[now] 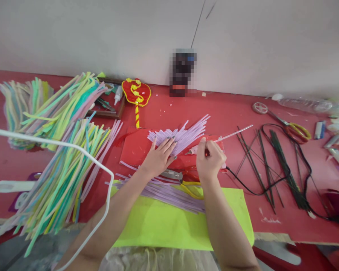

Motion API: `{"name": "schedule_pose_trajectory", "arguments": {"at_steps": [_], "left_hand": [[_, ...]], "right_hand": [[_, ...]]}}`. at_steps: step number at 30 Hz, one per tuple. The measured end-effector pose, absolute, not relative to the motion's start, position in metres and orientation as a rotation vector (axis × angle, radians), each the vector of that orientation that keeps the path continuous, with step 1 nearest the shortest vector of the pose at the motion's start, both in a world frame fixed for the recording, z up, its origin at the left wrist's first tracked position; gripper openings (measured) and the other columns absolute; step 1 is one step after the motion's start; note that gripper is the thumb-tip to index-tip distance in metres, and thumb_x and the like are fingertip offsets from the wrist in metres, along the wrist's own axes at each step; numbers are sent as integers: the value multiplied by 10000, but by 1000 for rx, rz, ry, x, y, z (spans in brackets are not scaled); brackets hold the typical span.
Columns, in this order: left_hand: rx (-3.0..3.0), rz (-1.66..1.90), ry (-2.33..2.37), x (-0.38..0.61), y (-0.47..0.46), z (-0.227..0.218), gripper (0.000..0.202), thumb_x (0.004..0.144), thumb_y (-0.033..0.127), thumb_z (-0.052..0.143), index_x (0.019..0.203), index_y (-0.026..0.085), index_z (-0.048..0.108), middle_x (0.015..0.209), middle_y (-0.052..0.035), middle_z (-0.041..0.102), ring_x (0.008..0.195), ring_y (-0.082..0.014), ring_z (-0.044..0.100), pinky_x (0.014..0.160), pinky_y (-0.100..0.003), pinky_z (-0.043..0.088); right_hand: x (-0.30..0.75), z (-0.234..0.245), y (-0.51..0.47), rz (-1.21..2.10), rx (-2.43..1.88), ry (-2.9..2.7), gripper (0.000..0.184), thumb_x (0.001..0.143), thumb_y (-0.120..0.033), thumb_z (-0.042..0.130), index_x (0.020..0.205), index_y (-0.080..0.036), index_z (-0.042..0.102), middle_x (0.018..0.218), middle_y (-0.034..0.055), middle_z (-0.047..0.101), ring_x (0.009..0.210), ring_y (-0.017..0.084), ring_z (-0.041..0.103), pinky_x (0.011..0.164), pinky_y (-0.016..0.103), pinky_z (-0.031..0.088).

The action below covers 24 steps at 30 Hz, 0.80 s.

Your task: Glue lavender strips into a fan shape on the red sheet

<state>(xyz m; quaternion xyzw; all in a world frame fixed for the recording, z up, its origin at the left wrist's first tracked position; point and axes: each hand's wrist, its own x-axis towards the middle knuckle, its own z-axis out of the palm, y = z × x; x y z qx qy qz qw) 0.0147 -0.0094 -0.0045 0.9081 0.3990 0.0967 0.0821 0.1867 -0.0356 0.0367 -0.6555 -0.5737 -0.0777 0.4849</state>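
Observation:
My left hand (pixel 158 156) lies flat with fingers spread on a fan of lilac pipe cleaners (pixel 183 133) glued to a red foam sheet (pixel 132 150). My right hand (pixel 210 160) is closed round a glue gun (pixel 194 149) whose nozzle points left at the fan; a glue stick (pixel 234 133) juts out behind it and its black cord (pixel 243 186) trails right. More lilac pipe cleaners (pixel 169 194) and red-handled scissors (pixel 180 176) lie near my wrists on a lime-green sheet (pixel 169 226).
Big heaps of pastel pipe cleaners (pixel 56 150) fill the left. A red and yellow fan ornament (pixel 136 94) lies by the wall. Green wires (pixel 274 165), yellow-handled scissors (pixel 290 126), a plastic bottle (pixel 302 103) sit right. A white cable (pixel 81 158) loops front left.

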Motion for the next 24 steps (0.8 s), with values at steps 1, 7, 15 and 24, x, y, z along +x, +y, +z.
{"name": "schedule_pose_trajectory", "arguments": {"at_steps": [1, 7, 15, 24], "left_hand": [[2714, 286, 1191, 15, -9, -5, 499, 990, 377, 265, 1442, 177, 335, 1520, -93, 332, 1409, -222, 302, 1169, -556, 116], [2733, 241, 1204, 15, -12, -6, 567, 980, 432, 269, 1457, 127, 292, 1531, -123, 297, 1424, -243, 262, 1160, -563, 144], [2681, 245, 1339, 16, -12, -5, 602, 971, 428, 282, 1466, 87, 268, 1545, -148, 245, 1436, -259, 225, 1167, -517, 170], [2675, 249, 1324, 15, -10, -7, 598, 968, 451, 274, 1462, 113, 290, 1539, -141, 273, 1426, -260, 255, 1162, -532, 169]], "right_hand": [[187, 37, -36, -189, -1592, -1395, 430, 921, -281, 435, 567, -225, 196, 507, -71, 231, 484, 90, 253, 518, 263, 238], [187, 36, -35, -192, -1580, -1392, 433, 917, -276, 446, 563, -223, 201, 506, -74, 222, 482, 87, 243, 516, 263, 235], [187, 34, -35, -170, -1610, -1383, 435, 917, -285, 445, 561, -223, 202, 505, -73, 228, 478, 87, 250, 516, 265, 231], [187, 30, -35, -167, -1624, -1382, 438, 917, -293, 449, 562, -219, 203, 508, -74, 218, 483, 84, 244, 513, 261, 227]]}}
